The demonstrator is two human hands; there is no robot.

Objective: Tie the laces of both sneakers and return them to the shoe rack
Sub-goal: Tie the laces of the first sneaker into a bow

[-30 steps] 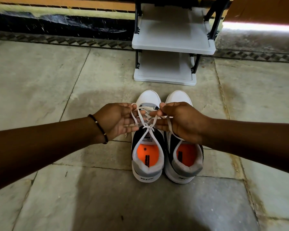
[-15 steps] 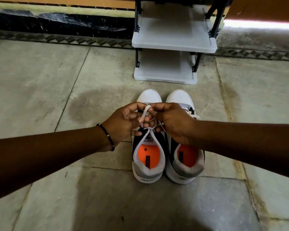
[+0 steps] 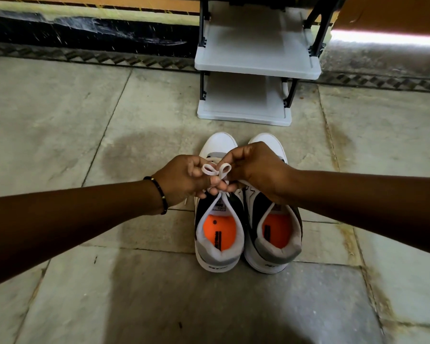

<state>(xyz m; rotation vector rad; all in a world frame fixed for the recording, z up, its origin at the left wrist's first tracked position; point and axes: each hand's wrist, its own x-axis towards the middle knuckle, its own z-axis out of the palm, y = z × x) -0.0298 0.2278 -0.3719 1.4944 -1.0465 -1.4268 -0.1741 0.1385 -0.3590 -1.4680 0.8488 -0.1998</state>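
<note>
Two white, grey and black sneakers with orange insoles stand side by side on the stone floor, toes toward the rack: the left sneaker (image 3: 219,242) and the right sneaker (image 3: 274,242). My left hand (image 3: 184,178) and my right hand (image 3: 255,167) meet above the left sneaker's tongue. Each pinches a small loop of its white lace (image 3: 216,170); the two loops cross between my fingertips. The right sneaker's lacing is mostly hidden under my right hand.
A grey two-shelf shoe rack (image 3: 256,68) with black posts stands against the wall just beyond the toes, both shelves bare. A dark damp patch (image 3: 137,155) marks the floor tile left of the shoes. Stone tiles spread on all sides.
My hands have drawn together over the left sneaker. The lace ends that were held stretched apart are now folded into two small loops crossed between my fingers.
</note>
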